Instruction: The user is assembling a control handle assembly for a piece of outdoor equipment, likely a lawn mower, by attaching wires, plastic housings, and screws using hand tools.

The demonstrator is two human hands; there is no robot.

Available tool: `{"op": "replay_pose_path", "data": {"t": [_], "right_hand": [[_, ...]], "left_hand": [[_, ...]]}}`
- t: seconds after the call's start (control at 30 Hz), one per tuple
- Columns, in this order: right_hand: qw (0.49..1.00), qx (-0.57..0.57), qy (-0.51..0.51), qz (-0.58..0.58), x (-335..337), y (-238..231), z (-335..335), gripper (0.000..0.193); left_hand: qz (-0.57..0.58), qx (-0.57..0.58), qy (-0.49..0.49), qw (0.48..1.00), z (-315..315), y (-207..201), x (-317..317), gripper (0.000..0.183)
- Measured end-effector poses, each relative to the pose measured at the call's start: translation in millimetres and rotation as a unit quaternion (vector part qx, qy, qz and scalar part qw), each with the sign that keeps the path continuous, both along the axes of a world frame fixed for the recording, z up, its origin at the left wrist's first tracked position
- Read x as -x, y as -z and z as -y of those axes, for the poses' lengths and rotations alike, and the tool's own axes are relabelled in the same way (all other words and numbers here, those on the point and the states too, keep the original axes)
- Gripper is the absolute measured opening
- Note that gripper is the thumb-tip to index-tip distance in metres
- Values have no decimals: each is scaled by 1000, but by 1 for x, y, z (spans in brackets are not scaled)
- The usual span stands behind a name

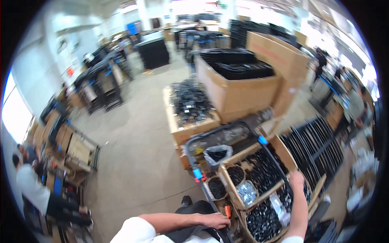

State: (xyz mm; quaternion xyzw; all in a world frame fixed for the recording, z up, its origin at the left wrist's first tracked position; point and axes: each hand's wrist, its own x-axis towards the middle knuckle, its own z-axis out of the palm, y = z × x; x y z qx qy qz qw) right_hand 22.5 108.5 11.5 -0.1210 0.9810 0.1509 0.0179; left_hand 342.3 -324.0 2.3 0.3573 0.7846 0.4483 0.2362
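Note:
A black tubular frame (216,136), bent in a U with blue bands on its two sides, lies across the boxes in front of me. Near its left side is my left hand (216,220), fingers curled over the bar and partly hidden. My right hand (296,178) is closed at the right side of the frame, above the rim of a cardboard box (227,178) of small black parts. Inside that box, smaller tubs hold black parts and silvery pieces (246,192). An orange-red object (227,210) lies beside my left hand.
Beyond the frame stand a carton of dark parts (190,101) and a large cardboard box (239,95) with black trays. A rack of black tubes (314,141) is at the right. People work by a bench at left (32,182) and at far right (356,107).

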Motion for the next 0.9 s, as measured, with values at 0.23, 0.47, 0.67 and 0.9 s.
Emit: {"op": "replay_pose_path", "data": {"t": [0.23,0.47,0.67,0.9], "right_hand": [[883,277,248,287,13,-37,24,29],[942,147,249,173,-50,-120,67,42],[964,79,189,167,-13,-61,3,54],[964,9,179,197,-36,-94,47,44]], "left_hand": [[43,41,-51,997,0,-16,-8,24],[-47,-34,41,998,-12,19,-3,34],[-55,-22,22,998,-22,29,-3,34],[-55,-4,6,998,-15,35,-2,34]]}}
